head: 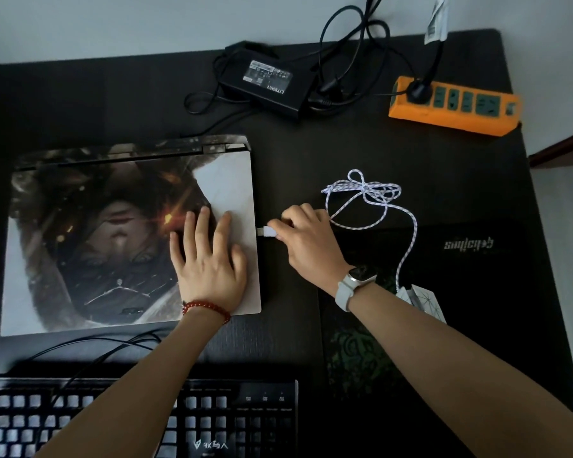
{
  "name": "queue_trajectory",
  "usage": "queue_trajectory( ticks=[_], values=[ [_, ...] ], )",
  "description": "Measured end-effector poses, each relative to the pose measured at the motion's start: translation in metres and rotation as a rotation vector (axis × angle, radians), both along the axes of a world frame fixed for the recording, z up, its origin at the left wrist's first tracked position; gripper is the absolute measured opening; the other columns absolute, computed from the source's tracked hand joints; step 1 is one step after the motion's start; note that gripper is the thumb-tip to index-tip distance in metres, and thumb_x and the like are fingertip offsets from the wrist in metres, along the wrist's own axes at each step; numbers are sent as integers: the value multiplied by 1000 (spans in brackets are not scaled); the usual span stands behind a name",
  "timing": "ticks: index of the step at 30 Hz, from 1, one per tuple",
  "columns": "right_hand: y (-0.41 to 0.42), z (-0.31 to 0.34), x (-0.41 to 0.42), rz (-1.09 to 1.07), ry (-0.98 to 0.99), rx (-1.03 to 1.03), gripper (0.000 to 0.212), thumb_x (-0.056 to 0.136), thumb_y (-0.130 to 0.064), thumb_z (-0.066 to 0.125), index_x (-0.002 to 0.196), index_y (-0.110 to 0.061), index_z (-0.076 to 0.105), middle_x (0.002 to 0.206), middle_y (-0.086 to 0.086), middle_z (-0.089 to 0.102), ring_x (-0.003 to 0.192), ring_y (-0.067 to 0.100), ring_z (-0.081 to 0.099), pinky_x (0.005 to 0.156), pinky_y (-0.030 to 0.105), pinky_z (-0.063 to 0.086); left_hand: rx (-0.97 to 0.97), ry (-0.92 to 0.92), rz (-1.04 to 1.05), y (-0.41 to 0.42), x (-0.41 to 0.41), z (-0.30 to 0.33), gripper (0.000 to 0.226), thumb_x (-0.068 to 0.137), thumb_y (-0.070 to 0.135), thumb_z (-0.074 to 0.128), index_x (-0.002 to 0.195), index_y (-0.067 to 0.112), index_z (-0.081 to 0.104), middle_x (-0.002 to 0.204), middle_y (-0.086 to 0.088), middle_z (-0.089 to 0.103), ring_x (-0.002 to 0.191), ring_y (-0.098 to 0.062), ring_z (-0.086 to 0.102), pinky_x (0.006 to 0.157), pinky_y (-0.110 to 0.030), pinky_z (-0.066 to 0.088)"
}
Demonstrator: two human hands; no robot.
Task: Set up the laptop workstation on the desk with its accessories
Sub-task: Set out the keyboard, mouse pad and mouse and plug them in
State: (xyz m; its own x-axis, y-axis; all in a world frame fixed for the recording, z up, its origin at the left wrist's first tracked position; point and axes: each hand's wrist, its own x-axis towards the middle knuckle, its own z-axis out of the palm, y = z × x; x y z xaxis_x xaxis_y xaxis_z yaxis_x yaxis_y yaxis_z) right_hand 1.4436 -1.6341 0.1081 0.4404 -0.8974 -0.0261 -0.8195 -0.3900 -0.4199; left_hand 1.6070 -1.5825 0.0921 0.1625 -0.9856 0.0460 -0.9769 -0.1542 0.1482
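From the head camera, the closed laptop (113,233) lies flat on the dark desk (311,153), and the left hand (209,259) rests on its lid near the right edge with fingers spread and straight. The right hand (308,236) pinches a white USB plug (268,231) right at the laptop's right side, its braided white cable (377,206) looping behind the hand. A power brick (265,84) and an orange power strip (454,107) sit at the back, and a keyboard (139,421) lies at the near edge.
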Motion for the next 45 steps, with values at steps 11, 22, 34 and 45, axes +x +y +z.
queue_trajectory(
  ticks=[11,22,34,45],
  values=[
    [-4,2,0,63,31,52,27,78,5,54,100,-8,64,94,11,55,89,29,50,71,38,35,14,-5,0,1,-1,1,52,86,33,33,135,18,41,145,-14,38,137,-32,26,112,-54,16],
    [-1,11,4,3,20,111,17,96,-13,43,109,-5,49,81,9,60,57,20,50,51,30,32,2,1,-1,0,1,-2,51,85,34,33,134,20,39,144,-13,39,137,-31,27,111,-54,17],
    [0,10,-4,73,134,-83,21,86,-15,61,105,-6,63,78,9,59,67,26,56,60,37,42,16,5,-1,1,1,-1,51,85,34,34,134,20,40,145,-13,38,138,-30,26,112,-54,17],
    [-5,9,-6,48,74,-115,15,90,-18,56,98,-8,63,79,7,63,71,27,58,68,39,41,28,14,1,0,1,0,51,85,34,34,134,21,40,145,-12,37,139,-29,24,113,-53,15]
  ],
)
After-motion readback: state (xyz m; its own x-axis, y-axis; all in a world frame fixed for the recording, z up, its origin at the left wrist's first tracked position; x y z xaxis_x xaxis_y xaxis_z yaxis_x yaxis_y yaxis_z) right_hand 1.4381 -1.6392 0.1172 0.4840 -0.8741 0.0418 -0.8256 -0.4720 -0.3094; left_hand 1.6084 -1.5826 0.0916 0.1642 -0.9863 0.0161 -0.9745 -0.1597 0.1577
